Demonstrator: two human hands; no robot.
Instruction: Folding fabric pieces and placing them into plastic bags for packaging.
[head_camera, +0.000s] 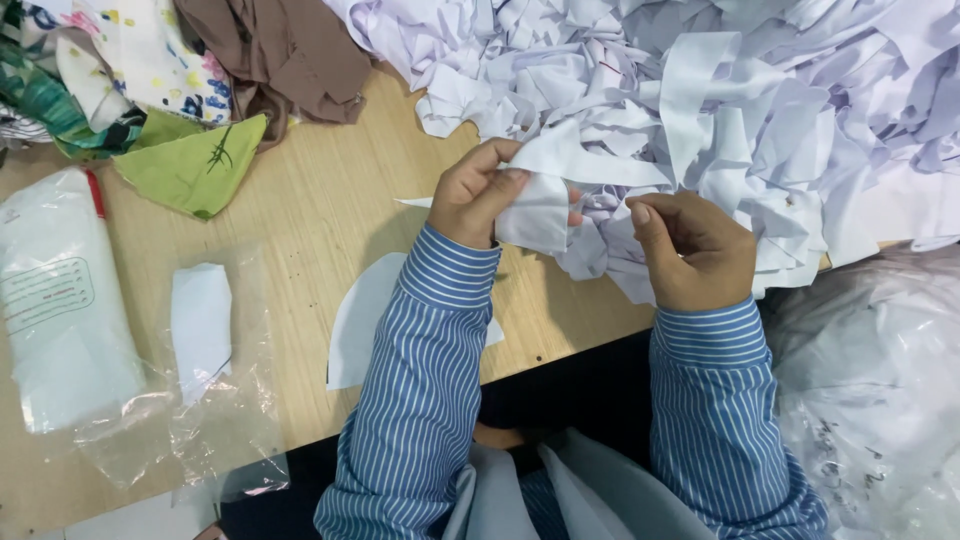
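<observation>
My left hand pinches a white fabric piece at the near edge of a big heap of white fabric strips. My right hand is closed on the white strips just to the right of that piece, thumb up. Both arms wear blue striped sleeves. A flat curved white cut piece lies on the wooden table under my left forearm.
A clear plastic bag with one white piece lies at the left, beside a sealed white packet. Coloured fabric scraps and brown cloth sit at the top left. A large clear plastic bag fills the lower right.
</observation>
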